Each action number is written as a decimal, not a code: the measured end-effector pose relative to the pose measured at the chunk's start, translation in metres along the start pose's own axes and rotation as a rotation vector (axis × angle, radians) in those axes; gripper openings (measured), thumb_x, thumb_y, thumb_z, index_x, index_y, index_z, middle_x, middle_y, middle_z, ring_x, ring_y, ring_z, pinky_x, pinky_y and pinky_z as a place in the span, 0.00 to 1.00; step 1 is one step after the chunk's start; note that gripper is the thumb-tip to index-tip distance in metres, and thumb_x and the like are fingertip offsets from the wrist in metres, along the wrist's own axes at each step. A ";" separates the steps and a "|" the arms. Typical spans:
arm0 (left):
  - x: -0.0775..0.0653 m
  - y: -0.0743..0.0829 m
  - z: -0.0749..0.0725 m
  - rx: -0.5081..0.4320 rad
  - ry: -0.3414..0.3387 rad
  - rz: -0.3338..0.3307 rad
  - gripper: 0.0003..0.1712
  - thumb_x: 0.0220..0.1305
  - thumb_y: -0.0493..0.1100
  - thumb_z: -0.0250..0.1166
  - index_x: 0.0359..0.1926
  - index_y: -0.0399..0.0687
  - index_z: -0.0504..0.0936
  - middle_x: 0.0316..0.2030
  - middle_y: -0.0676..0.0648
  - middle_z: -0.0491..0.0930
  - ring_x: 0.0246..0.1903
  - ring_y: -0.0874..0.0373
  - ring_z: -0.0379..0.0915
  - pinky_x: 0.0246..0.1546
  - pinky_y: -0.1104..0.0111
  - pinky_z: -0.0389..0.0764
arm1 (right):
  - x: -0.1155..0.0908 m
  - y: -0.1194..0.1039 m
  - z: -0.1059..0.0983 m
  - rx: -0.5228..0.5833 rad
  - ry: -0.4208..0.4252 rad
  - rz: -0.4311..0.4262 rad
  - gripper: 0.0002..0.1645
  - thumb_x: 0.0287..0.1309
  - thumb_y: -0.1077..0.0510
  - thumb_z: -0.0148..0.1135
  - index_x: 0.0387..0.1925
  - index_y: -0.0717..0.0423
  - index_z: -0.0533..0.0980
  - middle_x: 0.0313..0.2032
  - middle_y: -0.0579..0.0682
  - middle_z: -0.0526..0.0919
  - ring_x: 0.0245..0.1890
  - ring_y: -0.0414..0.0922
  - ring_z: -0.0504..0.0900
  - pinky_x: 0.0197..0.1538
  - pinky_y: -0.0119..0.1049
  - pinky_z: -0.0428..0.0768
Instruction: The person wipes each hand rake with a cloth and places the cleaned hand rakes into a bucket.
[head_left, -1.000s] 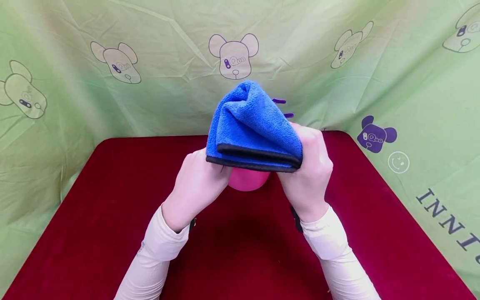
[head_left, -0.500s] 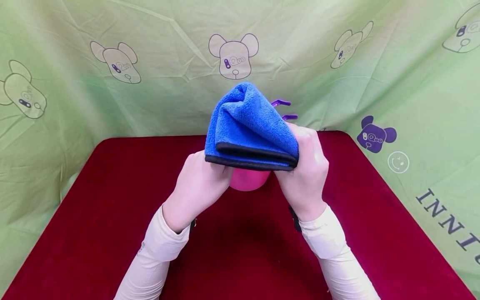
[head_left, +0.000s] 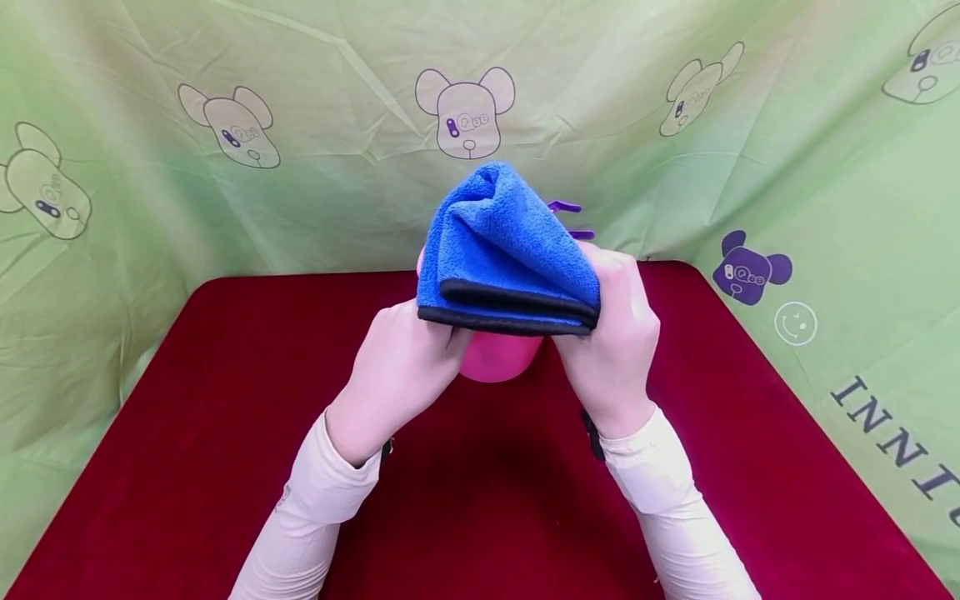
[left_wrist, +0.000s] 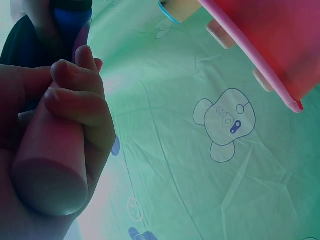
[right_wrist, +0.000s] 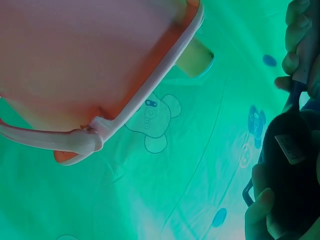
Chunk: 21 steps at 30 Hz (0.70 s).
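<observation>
A folded blue towel (head_left: 510, 242) with black edging is draped over a tool that looks like a hand rake, hiding most of its head. Bent purple prongs (head_left: 566, 207) stick out beyond the towel's right side. My left hand (head_left: 408, 358) grips the tool's pink handle (left_wrist: 55, 145), its fingers curled round it in the left wrist view. My right hand (head_left: 615, 333) holds the towel's right side around the tool head. In the right wrist view the cloth (right_wrist: 290, 165) looks dark and bears a pale label.
Behind the towel stands a pink container (head_left: 495, 362), mostly hidden; the right wrist view shows its handle (right_wrist: 45, 137). Near it is a tan thing with a blue rim (right_wrist: 195, 57). A dark red tabletop (head_left: 480, 500) lies below, and a green printed curtain (head_left: 337, 192) surrounds it.
The towel and my hands make only small sideways and upward shifts. The prongs show a little more than one second ago. Both hands keep their holds.
</observation>
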<state>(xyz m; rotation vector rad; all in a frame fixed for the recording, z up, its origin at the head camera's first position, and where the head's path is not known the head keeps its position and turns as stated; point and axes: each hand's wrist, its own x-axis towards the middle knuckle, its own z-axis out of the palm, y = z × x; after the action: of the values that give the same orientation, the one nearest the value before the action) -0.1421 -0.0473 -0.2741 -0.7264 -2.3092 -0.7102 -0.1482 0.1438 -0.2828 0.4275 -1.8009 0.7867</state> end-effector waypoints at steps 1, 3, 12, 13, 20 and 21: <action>0.000 0.000 0.000 0.002 0.002 0.004 0.17 0.65 0.39 0.58 0.21 0.45 0.64 0.12 0.53 0.58 0.14 0.59 0.51 0.13 0.68 0.55 | 0.000 0.000 0.000 0.000 0.001 0.001 0.23 0.53 0.56 0.67 0.48 0.66 0.77 0.44 0.65 0.84 0.47 0.50 0.81 0.52 0.48 0.81; 0.000 0.000 0.000 0.010 0.007 0.011 0.17 0.65 0.39 0.58 0.20 0.45 0.64 0.11 0.53 0.58 0.13 0.59 0.51 0.13 0.68 0.55 | 0.000 0.000 0.000 -0.001 0.001 0.004 0.23 0.53 0.56 0.68 0.48 0.66 0.77 0.44 0.65 0.84 0.47 0.50 0.81 0.52 0.48 0.81; 0.002 0.000 0.001 0.037 -0.008 0.014 0.13 0.66 0.41 0.58 0.24 0.45 0.70 0.11 0.51 0.64 0.12 0.58 0.56 0.12 0.66 0.60 | 0.002 0.002 -0.001 -0.017 0.021 0.024 0.24 0.53 0.55 0.68 0.48 0.66 0.76 0.44 0.65 0.84 0.47 0.50 0.81 0.53 0.49 0.81; 0.002 0.000 0.001 0.037 -0.015 0.010 0.13 0.66 0.42 0.58 0.24 0.45 0.71 0.11 0.50 0.65 0.12 0.58 0.57 0.12 0.66 0.61 | 0.003 0.002 -0.001 -0.019 0.024 0.027 0.24 0.53 0.55 0.68 0.48 0.66 0.77 0.44 0.65 0.84 0.47 0.50 0.81 0.53 0.49 0.81; 0.004 0.001 0.001 0.044 -0.036 0.009 0.09 0.68 0.47 0.57 0.34 0.46 0.75 0.12 0.50 0.66 0.12 0.58 0.59 0.11 0.66 0.63 | 0.004 0.005 -0.003 -0.041 0.042 0.062 0.23 0.53 0.54 0.67 0.47 0.66 0.77 0.43 0.65 0.84 0.47 0.51 0.81 0.53 0.49 0.80; 0.005 0.002 0.001 0.049 -0.032 0.019 0.10 0.69 0.48 0.56 0.36 0.47 0.76 0.13 0.50 0.66 0.12 0.58 0.59 0.11 0.66 0.63 | 0.005 0.006 -0.003 -0.047 0.044 0.070 0.23 0.53 0.54 0.67 0.47 0.66 0.77 0.43 0.65 0.84 0.47 0.51 0.81 0.53 0.49 0.80</action>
<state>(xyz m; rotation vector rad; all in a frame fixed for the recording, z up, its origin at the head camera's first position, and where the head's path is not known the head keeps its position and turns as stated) -0.1448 -0.0437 -0.2713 -0.7410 -2.3368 -0.6355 -0.1511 0.1504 -0.2794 0.3147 -1.7975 0.7946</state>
